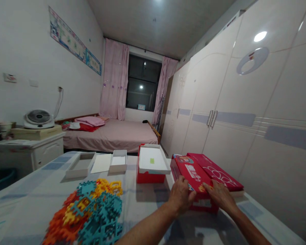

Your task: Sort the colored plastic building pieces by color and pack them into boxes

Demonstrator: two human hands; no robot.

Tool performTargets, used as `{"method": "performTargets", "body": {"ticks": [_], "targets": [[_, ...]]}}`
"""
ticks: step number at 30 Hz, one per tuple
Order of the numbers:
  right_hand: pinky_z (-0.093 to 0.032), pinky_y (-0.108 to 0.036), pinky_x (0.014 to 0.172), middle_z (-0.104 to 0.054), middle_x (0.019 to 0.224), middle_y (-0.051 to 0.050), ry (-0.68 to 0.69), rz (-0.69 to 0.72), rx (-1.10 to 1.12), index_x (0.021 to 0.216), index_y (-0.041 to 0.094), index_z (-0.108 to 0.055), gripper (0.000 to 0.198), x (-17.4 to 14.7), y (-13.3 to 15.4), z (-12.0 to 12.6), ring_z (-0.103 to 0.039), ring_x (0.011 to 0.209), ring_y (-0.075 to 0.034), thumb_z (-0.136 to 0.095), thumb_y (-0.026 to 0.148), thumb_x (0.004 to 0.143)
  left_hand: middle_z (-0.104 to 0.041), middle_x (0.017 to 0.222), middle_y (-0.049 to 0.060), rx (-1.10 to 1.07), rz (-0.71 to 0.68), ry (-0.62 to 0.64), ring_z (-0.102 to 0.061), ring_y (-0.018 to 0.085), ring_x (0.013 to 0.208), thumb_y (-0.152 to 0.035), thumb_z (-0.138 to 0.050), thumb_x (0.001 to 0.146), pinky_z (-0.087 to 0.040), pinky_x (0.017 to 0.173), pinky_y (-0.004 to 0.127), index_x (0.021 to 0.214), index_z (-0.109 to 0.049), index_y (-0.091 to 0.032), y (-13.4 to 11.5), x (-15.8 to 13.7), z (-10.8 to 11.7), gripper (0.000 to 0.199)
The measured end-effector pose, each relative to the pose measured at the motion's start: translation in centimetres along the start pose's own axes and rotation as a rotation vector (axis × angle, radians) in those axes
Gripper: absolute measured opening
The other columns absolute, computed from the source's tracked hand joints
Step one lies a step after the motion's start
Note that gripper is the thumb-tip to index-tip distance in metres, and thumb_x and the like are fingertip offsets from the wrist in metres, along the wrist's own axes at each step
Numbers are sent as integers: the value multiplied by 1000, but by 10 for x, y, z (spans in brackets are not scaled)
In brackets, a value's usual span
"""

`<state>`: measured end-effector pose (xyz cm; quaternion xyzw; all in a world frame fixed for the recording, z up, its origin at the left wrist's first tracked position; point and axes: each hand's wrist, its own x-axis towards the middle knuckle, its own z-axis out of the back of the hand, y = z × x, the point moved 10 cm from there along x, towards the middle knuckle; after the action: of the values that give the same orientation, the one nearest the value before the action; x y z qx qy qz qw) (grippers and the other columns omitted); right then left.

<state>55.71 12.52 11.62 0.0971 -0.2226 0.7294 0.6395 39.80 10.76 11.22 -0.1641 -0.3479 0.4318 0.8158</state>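
A red cardboard box (192,177) with white lettering and colourful pictures on its lid sits on the table in front of me. My left hand (180,195) grips its near left side, with the fingers curled against the edge. At the near right corner, my right hand (220,194) holds the same box, its fingertips over the top. Touching it on the right is a darker red flat box (216,170) with a white line drawing. To the left stands another red box (150,178), with a white lid (153,160) tilted on top bearing a small yellow-green sticker.
Interlocking plastic pieces in orange, yellow and teal (102,211) are heaped at the near left. Behind them lie a shallow grey tray (80,165), a cream card (101,163) and a small white open box (118,161). White wardrobes (219,92) line the right; a bed (117,134) stands beyond.
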Motion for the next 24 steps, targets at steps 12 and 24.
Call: {"method": "performTargets", "body": {"ticks": [12,24], "targets": [[-47,-44,92,-58,124,-13,-63,30,292,111,23,-64,36,-79,43,75,-54,113,-28,-43,40,88,-60,98,6,167,-386,95,-58,17,90,-9,-45,83,-52,81,29,95,-53,-18,-46,-111,39,17],[-33,-43,104,-61,115,-6,61,770,261,93,22,-68,24,-27,169,74,-47,116,-19,-43,23,92,-62,93,3,271,-559,34,-58,15,78,-13,-39,88,-46,71,26,102,-53,-20,-44,-112,45,21]]}}
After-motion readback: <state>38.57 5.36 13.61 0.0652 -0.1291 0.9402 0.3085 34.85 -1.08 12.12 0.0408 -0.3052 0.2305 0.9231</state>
